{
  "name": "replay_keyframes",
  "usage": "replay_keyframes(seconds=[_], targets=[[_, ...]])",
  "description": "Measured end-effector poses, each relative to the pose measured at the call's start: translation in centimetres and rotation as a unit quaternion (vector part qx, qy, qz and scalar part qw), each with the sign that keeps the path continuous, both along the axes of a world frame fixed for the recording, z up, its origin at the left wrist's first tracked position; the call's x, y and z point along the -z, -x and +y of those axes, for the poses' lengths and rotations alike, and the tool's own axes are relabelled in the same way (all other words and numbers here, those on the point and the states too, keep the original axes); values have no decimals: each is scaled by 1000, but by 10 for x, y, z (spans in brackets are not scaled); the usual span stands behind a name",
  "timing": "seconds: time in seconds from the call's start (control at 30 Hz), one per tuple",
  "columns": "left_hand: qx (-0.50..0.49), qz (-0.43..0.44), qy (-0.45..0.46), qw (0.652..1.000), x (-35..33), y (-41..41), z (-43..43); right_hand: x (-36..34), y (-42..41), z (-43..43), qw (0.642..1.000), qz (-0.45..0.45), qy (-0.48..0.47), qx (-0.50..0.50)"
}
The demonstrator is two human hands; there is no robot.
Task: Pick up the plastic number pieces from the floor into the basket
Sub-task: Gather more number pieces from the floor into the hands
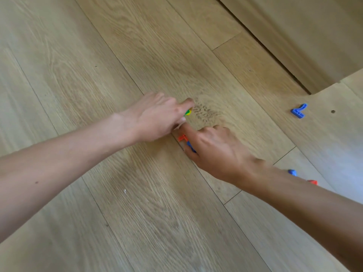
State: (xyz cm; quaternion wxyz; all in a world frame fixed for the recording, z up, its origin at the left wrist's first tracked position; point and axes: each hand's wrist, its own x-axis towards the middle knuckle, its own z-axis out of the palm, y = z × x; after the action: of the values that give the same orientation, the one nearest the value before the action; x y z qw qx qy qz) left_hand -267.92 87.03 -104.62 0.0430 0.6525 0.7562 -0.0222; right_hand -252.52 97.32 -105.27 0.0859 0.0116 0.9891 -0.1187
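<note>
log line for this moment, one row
stage: gathering | left hand: pinches green-yellow piece | right hand: over orange piece and blue piece, grip unclear | basket: not in view

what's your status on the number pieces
Left hand pinches green piece. Right hand at orange piece and blue piece, grip unclear. Far blue piece loose at right; basket not in view.

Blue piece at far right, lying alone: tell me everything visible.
The blue piece is an angled, two-armed shape in plastic, with what looks like a small hole near its bend. It lies flat on the wood floor, with nothing else touching it, up and to the right of the right hand.
</note>
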Motion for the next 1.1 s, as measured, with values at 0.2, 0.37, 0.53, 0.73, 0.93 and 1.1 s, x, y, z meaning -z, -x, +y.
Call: replay_keyframes(seconds=[0.2, 0.37, 0.53, 0.73, 0.93, 1.1], targets=[[-49, 9, -5, 999, 5, -2, -11, -4, 4, 2, 999, 7, 27, 27], [-120, 8, -87, 989, -1, 4, -19, -4, 5, 0, 999, 23, 24, 24], [-152, 27, -35, 987, 0, 18, -3, -2, 12, -6, 999, 27, -2, 30], [-134, 107, 34, 985, -4, 9, 10, -4, 18, -8, 999, 30, -7, 10], [-129, 169, 91, 973, -5, 1, 15, -2, 18, -9, 999, 26, -33, -6], [-148, 147, 85, 974, -14, 3, 8, -1, 18, -8, 998, 31, -53, -8]])
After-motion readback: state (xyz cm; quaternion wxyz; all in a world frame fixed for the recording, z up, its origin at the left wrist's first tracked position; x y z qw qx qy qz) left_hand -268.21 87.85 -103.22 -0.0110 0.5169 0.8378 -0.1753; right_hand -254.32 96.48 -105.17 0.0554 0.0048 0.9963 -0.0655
